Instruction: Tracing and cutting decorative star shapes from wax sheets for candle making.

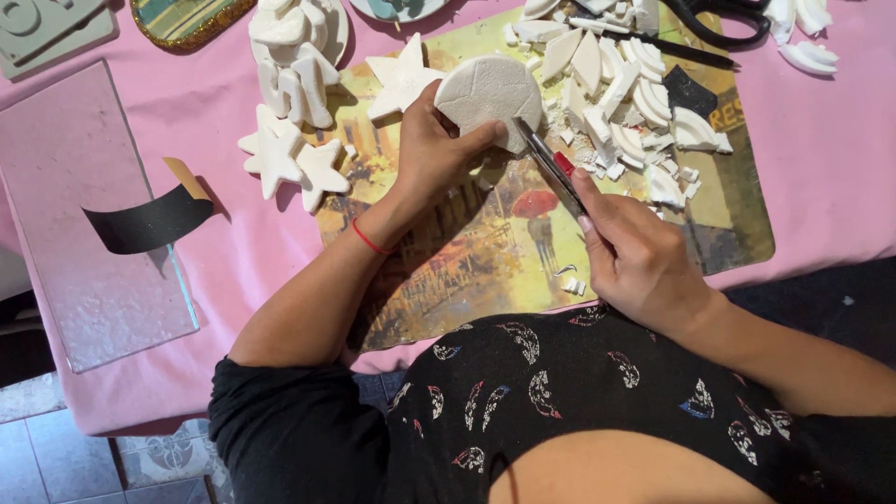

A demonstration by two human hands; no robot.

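While the left hand (437,149) grips a white round foam disc (489,96) by its lower edge, fingers curled under it and thumb pressed along the rim, the right hand (639,261) holds a slim craft knife with a red slider and metal blade (551,168), pinched between thumb and forefinger with the other fingers folded in. The blade tip meets the disc at its lower right edge, just above the painted placemat showing a rainy street scene (485,252), which lies on a pink tablecloth (252,252). The step in hand looks like trimming the disc's outline; faint scored lines seem to run across its face, though the view is too soft to be sure of their shape. A clean cut from here would call for the left hand to keep the disc steady and turn it little by little as the blade follows the line, with fingertips kept out of the knife's path.

To the left of the disc lie several white foam stars (285,154), another star (403,79) touching the disc's left side, and a heap of more cut shapes (294,51) beyond. To the right, curved white foam offcuts and crumbs (621,89) cover the mat, with black scissors (719,19) near the far edge. A clear glass pane with a black curved strip (149,222) on it sits well apart at the left
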